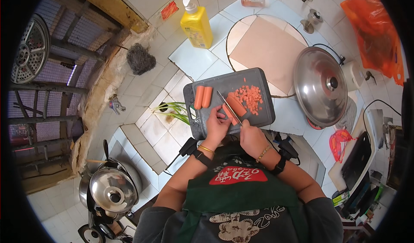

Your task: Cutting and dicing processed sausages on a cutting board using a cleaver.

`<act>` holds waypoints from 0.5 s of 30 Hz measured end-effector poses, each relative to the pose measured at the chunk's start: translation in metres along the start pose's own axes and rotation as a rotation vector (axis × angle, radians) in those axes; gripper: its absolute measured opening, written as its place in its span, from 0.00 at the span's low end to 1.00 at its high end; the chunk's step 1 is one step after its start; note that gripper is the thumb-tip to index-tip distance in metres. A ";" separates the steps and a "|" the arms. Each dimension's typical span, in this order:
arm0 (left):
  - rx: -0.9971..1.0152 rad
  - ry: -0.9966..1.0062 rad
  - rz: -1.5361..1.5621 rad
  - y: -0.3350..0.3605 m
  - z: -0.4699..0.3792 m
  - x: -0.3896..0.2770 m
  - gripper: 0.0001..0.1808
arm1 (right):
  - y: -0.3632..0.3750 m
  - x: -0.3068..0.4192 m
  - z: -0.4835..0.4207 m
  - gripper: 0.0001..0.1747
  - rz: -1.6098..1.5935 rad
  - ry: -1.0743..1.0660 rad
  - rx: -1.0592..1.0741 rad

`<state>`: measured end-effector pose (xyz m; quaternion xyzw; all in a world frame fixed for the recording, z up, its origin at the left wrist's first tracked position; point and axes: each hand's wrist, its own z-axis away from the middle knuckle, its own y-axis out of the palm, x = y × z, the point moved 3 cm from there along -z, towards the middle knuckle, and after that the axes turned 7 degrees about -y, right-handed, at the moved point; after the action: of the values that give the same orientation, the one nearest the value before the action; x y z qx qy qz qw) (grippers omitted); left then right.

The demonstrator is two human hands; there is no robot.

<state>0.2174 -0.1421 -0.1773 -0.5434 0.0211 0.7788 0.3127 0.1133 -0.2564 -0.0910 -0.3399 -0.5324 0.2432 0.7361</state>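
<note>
A dark cutting board point(203, 123) lies before me, partly over the tiled sink basin. My right hand point(254, 137) grips a kitchen knife point(229, 107), its thin blade slanting away to the upper left. Against the blade's left side is a strip of sausage point(228, 113), held by the bent fingers of my left hand point(216, 126). Longer cut sausage pieces point(237, 105) rest just right of the blade. Beyond them spreads a heap of small sausage cubes point(250, 97). Two sausages point(203, 97) lie side by side at the board's left.
Green onions point(176, 112) lie in the tiled basin point(157, 128). A yellow pump bottle point(197, 26) stands behind the board. A square beige sheet point(263, 48) covers part of a round tiled panel. To the right is a domed metal lid point(320, 84); lidded pots point(113, 189) stand lower left.
</note>
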 end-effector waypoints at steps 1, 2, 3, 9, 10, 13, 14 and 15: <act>0.002 -0.008 0.000 -0.001 0.001 -0.001 0.32 | 0.001 0.001 0.001 0.08 0.000 0.000 0.001; 0.003 -0.015 0.001 -0.002 0.002 -0.002 0.33 | 0.002 0.001 0.003 0.09 0.003 0.002 0.013; 0.001 -0.016 0.002 -0.003 0.002 0.000 0.33 | 0.003 0.002 0.004 0.09 0.006 0.003 0.024; 0.001 0.014 -0.022 -0.003 0.003 0.000 0.31 | 0.009 0.008 0.003 0.08 0.063 0.026 0.025; 0.002 0.024 -0.035 -0.003 0.003 0.000 0.31 | 0.010 0.010 0.003 0.08 0.064 0.025 0.027; 0.007 0.022 -0.040 -0.004 0.003 -0.002 0.30 | 0.013 0.016 0.002 0.08 0.078 0.047 0.037; 0.013 0.011 -0.033 -0.004 0.003 -0.002 0.29 | 0.016 0.015 0.001 0.08 0.087 0.057 0.050; 0.012 0.011 -0.032 -0.003 0.003 -0.002 0.29 | 0.019 0.013 -0.001 0.08 0.096 0.067 0.062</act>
<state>0.2168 -0.1390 -0.1732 -0.5462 0.0188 0.7705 0.3281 0.1189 -0.2345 -0.0975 -0.3499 -0.4828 0.2830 0.7513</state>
